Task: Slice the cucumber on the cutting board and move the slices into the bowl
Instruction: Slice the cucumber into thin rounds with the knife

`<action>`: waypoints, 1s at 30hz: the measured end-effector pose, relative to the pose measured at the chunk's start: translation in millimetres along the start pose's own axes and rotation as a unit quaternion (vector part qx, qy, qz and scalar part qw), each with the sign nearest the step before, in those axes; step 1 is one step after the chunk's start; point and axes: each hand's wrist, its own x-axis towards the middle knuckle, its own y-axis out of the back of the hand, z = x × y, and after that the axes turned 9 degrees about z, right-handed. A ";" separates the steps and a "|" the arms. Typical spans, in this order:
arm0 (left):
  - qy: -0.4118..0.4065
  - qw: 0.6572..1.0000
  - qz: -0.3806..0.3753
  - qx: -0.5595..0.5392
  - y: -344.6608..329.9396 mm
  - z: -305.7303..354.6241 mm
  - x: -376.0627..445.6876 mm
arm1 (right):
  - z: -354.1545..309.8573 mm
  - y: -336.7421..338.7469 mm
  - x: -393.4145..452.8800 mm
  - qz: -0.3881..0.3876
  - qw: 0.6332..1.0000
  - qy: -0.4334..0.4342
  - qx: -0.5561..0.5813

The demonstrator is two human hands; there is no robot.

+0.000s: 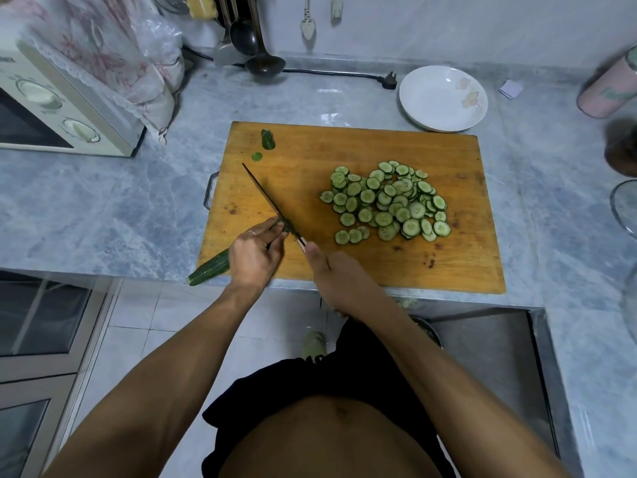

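Cucumber (pixel 209 268) sliced on cutting board (pixel 458 267)

It is pinned by the curled left hand (pixel 253 251); the knife (pixel 272 203) is gripped in the right hand (pixel 339 279); slices (pixel 387 201) are heaped toward the bowl (pixel 443 98).

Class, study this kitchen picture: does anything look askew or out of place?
Yes. The cucumber held by the left hand juts past the cutting board and counter edge, unsupported. A cut end piece lies apart in the board's far left corner.

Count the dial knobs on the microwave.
2: the upper knob and the lower knob, both on the front panel of the microwave at far left; the frame edge may hide more.
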 end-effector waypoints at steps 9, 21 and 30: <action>-0.018 1.000 0.000 0.009 2.1 -2.5 1.4 | -1.7 -26.3 13.6 0.019 1.000 0.009 -0.021; -0.003 1.000 0.004 -0.013 0.4 -7.1 1.6 | 6.3 6.8 10.0 0.054 0.998 -0.002 0.034; 0.014 1.000 0.011 -0.010 1.2 -3.8 2.1 | 3.9 2.2 -5.8 0.008 0.999 0.033 -0.032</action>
